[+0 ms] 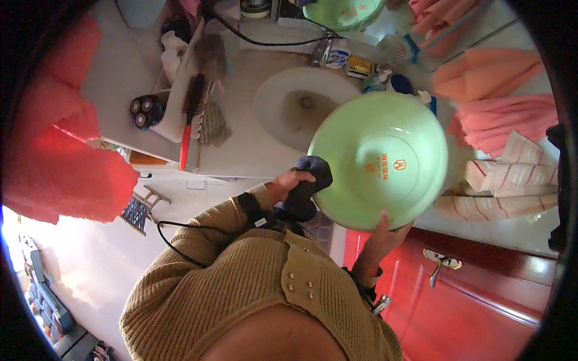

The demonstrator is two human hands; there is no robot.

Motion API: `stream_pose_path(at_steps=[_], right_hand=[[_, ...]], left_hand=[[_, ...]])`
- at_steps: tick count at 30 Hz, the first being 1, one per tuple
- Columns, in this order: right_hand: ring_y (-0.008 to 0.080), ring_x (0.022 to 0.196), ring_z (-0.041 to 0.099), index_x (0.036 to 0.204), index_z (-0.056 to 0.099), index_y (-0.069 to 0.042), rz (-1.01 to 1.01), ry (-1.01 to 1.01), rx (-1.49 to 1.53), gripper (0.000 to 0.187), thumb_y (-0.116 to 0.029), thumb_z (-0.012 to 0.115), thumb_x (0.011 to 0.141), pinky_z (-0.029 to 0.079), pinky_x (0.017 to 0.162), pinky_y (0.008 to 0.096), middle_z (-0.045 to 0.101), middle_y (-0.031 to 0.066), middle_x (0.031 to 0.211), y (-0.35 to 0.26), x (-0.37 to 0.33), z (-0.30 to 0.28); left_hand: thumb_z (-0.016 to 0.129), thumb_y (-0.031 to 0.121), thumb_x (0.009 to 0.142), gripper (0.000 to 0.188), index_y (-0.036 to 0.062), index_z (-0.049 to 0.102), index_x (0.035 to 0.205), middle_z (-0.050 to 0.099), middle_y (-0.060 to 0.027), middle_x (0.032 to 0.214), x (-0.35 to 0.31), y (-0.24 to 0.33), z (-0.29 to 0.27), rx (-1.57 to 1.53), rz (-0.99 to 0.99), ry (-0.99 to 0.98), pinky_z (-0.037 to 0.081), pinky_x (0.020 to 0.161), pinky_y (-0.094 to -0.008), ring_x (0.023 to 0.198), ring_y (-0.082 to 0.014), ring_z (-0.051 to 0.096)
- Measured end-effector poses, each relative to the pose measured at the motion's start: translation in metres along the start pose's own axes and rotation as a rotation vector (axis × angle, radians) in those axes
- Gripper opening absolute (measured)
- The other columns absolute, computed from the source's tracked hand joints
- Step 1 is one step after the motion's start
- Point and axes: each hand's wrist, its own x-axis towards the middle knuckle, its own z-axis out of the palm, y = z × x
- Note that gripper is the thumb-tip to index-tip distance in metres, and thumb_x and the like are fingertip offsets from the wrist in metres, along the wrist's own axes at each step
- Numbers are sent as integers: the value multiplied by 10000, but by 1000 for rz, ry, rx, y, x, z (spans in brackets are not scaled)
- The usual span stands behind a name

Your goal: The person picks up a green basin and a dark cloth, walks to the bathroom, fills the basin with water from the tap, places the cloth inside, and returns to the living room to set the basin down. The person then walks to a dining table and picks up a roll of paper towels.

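A pale green plastic basin (403, 135) with red printing on its inner bottom tilts toward me, over the right part of the washbasin counter. My right hand (383, 237) grips its near rim, thumb on the inner side and the other fingers mostly hidden beneath. At the basin's left edge, my left hand (288, 183) is closed around a bunched dark navy cloth (299, 201). Part of that cloth overlaps the basin's rim; its exact shape is hard to make out. Behind the green basin, the white oval sink (271, 99) is partly covered.
Bottles (337, 58) and a small yellow box (359, 67) line the sink's back. A red-handled brush (189, 120) and a black shaver (146, 112) lie to the left. Towels (500, 120) hang at right above a red door (475, 307). Red fabric (66, 156) hangs at far left.
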Motion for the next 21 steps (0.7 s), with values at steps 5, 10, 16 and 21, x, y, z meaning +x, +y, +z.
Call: stream_pose_path(at_steps=[5,10,16,21], right_hand=[[236,1059,439,1254,310,56,102,26,55,560,-60,525,749,353,907,349,427,161,1198,25,-10,-30],[259,1062,443,1266,293,67,174,15,80,568,-49,506,752,366,902,356,417,181,1213,34,-23,-52],[250,1045,457,1248,327,65,243,90,153,550,-64,510,745,367,897,353,433,163,1199,40,-35,-65],[236,1039,462,1232,350,63,259,139,160,530,-65,509,743,363,900,349,444,146,1189,31,-51,-62]], left_hand=[[608,147,691,411,50,550,1086,607,-46,937,-10,-28,1,84,68,32,472,749,-310,835,-170,574],[619,119,695,465,29,504,1137,575,-66,1050,-23,-41,6,122,-4,27,427,863,-328,952,-182,547],[626,127,703,492,19,481,1161,562,-77,1084,-33,-45,10,111,121,-185,390,913,-335,993,-202,531],[630,136,701,523,20,460,1182,539,-86,1134,-42,-45,-2,117,80,-209,379,926,-335,1035,-197,511]])
